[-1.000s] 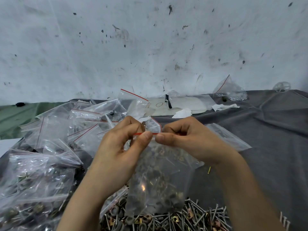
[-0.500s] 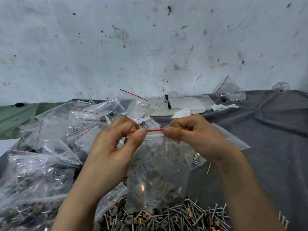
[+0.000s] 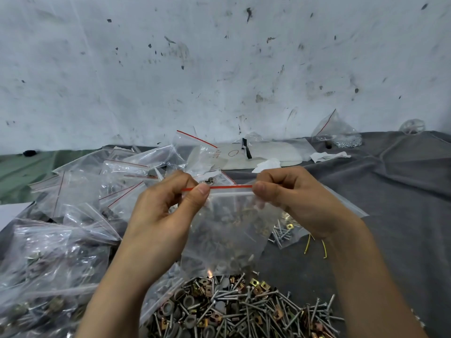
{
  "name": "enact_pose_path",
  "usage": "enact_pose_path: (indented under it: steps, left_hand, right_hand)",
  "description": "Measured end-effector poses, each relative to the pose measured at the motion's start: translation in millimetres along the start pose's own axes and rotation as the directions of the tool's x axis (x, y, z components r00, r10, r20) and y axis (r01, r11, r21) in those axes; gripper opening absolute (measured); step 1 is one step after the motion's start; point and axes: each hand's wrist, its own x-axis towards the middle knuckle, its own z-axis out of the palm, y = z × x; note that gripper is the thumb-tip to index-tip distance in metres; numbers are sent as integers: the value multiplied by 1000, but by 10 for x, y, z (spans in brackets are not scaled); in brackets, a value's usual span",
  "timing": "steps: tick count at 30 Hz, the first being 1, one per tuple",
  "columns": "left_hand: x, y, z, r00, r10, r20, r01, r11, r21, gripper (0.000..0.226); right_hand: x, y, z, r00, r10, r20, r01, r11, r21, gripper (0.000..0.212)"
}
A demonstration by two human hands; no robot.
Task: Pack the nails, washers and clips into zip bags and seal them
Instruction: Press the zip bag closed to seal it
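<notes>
A clear zip bag (image 3: 227, 230) with a red strip along its top hangs in the air in front of me, filled with nails, washers and clips. My left hand (image 3: 166, 213) pinches the left end of the red strip between thumb and fingers. My right hand (image 3: 295, 198) pinches the right end of the same strip. Below the bag lies a loose heap of nails, grey washers and brass clips (image 3: 244, 311) on the grey cloth.
Several filled zip bags (image 3: 53, 259) pile up at the left, with empty ones (image 3: 127, 172) behind them. A small bag of nails (image 3: 284, 234) lies under my right hand. At the back stand a white pad (image 3: 268, 154), crumpled paper (image 3: 327, 156) and a bag of screws (image 3: 338, 135) against the wall.
My two hands have slid apart along the red strip, the left going left and the right going right, so more of the strip shows between them.
</notes>
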Motion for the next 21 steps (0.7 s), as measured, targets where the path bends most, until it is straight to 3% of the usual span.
enact_pose_path:
  steps: [6, 9, 12, 16, 21]
  left_hand:
    - [-5, 6, 9, 1000, -19, 19, 19, 1000, -8, 56]
    - [-2, -12, -24, 999, -54, -2, 54, 998, -13, 52]
    - [8, -45, -36, 995, -102, -6, 102, 994, -32, 51]
    - [-2, -69, -75, 988, -132, 86, 139, 986, -86, 48]
    - [-9, -72, -93, 966, -208, 152, 235, 954, -185, 38]
  right_hand:
    - [22, 37, -12, 991, -70, -114, 72, 997, 14, 62]
    - [18, 65, -66, 998, -43, -38, 46, 995, 86, 48]
    - [27, 72, -62, 997, -68, -27, 69, 996, 47, 33]
    - [34, 85, -69, 995, -43, -87, 53, 991, 123, 56]
    - [2, 114, -148, 996, -50, -78, 71, 955, 288, 49]
